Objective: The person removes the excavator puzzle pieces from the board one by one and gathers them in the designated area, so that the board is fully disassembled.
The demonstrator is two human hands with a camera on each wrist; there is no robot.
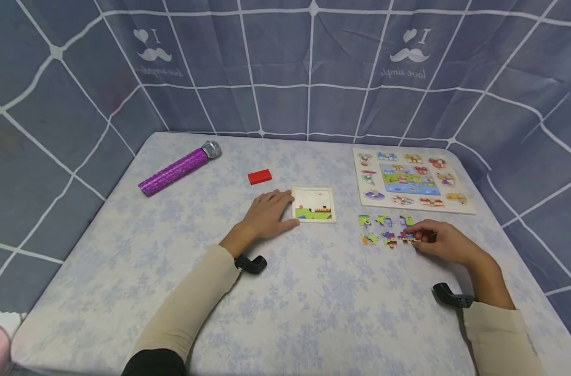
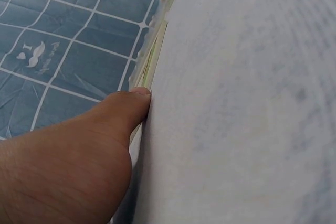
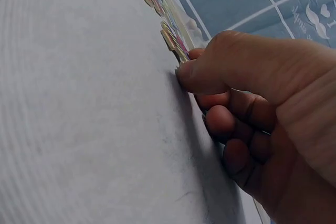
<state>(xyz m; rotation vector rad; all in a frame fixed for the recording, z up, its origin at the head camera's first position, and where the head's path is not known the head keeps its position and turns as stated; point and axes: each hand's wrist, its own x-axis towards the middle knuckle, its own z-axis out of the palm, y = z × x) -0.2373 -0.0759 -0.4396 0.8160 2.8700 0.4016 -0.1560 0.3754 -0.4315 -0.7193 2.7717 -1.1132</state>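
A small square puzzle tray (image 1: pixel 309 200) with a pale frame lies mid-table; a green strip of picture fills its lower part. My left hand (image 1: pixel 266 213) lies flat with spread fingers, touching the tray's left edge, and in the left wrist view the thumb (image 2: pixel 137 98) sits against that edge. To the right, several colourful jigsaw pieces (image 1: pixel 370 238) lie in two rows. With thumb and index finger, my right hand (image 1: pixel 445 241) pinches the right end of a puzzle piece (image 1: pixel 406 237) in the lower row; the right wrist view shows this piece (image 3: pixel 173 41) edge-on, other fingers curled.
A larger wooden puzzle board (image 1: pixel 367 197) with vehicle and animal pictures lies behind the pieces at the back right. A red block (image 1: pixel 259 176) sits behind the left hand. At the back left lies a purple glittery microphone (image 1: pixel 177 171). Grey checked curtains (image 1: pixel 280 109) surround the table.
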